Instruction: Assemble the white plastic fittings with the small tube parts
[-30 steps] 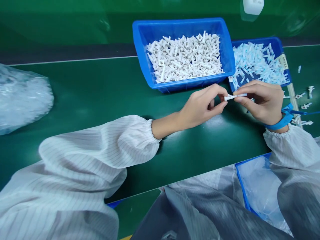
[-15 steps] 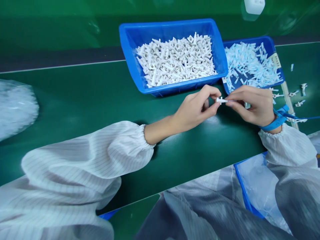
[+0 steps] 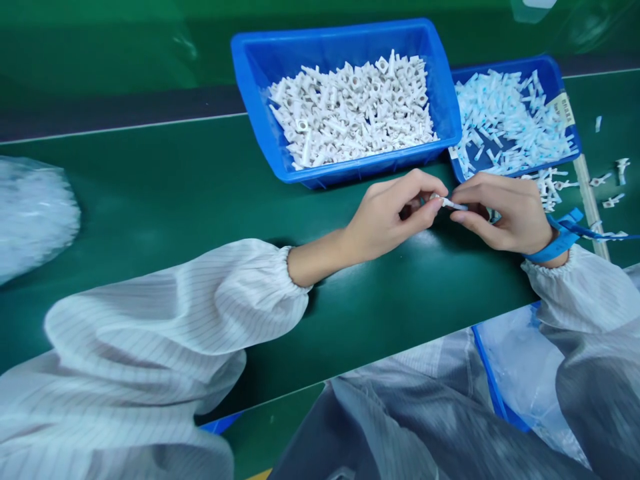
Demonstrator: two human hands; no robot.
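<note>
Above the flat dark-green surface (image 3: 190, 180), left hand (image 3: 393, 217) pinches a slender white plastic fitting (image 3: 450, 203) in its grip, right hand (image 3: 510, 210) has a narrow grip around its pale tip, contact unclear, deep blue rectangular plastic bin (image 3: 370, 161) just beyond.

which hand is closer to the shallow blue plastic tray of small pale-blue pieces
Right. The right hand is close by the near edge of the tray; the left hand is farther off to the left, in front of the deep blue plastic bin.
</note>
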